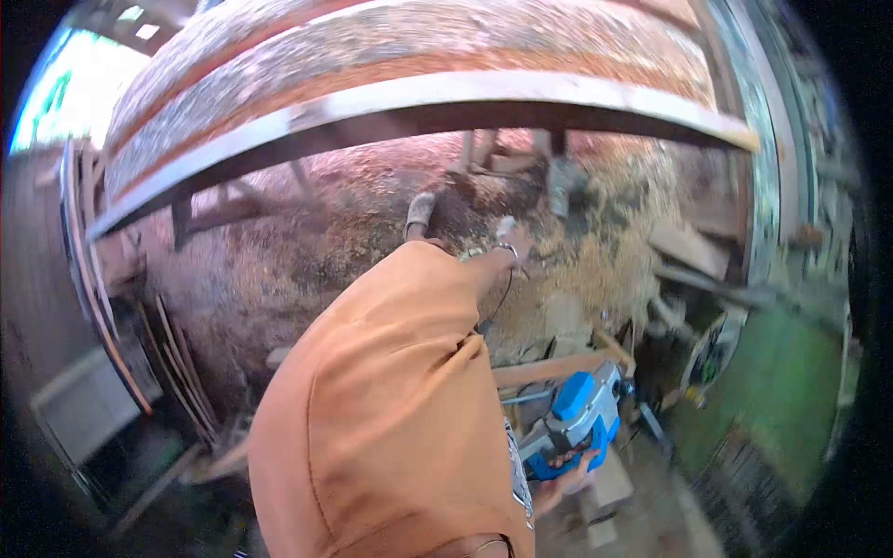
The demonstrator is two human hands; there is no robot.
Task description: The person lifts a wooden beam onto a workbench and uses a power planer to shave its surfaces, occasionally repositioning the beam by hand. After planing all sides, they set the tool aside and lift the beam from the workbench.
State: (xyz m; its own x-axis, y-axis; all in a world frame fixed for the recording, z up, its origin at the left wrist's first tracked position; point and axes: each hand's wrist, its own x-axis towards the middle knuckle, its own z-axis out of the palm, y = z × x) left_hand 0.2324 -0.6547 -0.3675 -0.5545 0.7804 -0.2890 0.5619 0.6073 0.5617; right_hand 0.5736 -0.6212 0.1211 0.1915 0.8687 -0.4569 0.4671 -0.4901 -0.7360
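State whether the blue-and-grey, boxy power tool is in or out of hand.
In hand: the right hand grips the blue-and-grey power tool by its blue handle. Whether it also rests on something, I cannot tell.

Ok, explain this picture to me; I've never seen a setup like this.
There's no robot here, just a person using bare hands. The single picture comes from a camera worn on the head, looking forward and down; its lens bends straight edges and leaves dark corners.

The large orange shape is the person's sleeve. Beyond it the left hand reaches low over the ground; it is too blurred to tell whether it holds anything. The right hand has its grip on the handle of a blue and grey power tool.

Wood chips litter the ground, and a long beam crosses ahead.
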